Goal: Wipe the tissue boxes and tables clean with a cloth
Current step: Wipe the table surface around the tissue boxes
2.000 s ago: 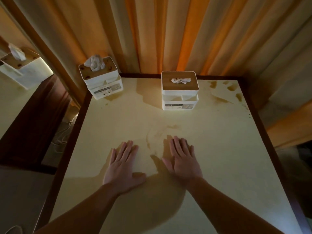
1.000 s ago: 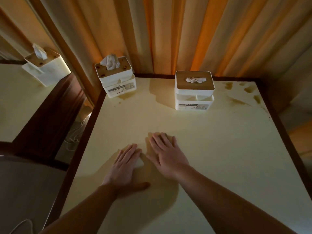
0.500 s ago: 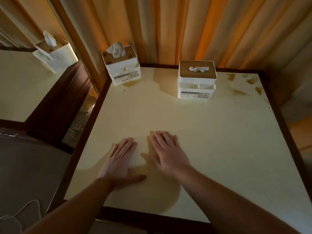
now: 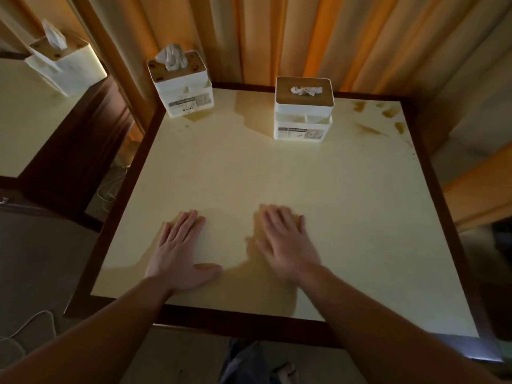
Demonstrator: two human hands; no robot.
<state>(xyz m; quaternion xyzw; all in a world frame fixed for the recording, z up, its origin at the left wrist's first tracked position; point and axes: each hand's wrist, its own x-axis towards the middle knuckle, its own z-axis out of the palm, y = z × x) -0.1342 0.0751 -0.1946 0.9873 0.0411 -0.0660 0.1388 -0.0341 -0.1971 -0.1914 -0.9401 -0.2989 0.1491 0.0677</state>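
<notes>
Left hand [image 4: 177, 253] flat on cream square tabletop with dark wooden rim [image 4: 346, 217], fingers straight, thumb spread, holding nothing. Right hand [image 4: 285, 245] also flat on tabletop, fingers straight, slightly blurred, holding nothing. Hands apart, both near table's near edge.

White tissue box with wooden lid [image 4: 303, 109] stands well beyond right hand, toward table's far edge, untouched. Second white tissue box with tissue sticking up [image 4: 181, 84] at table's far-left corner, well beyond left hand. Brown stains [image 4: 374, 126] on table's far-right corner. Third white tissue box [image 4: 65, 67] on separate surface left of table. Striped orange-beige curtains [image 4: 318, 37] behind table.
</notes>
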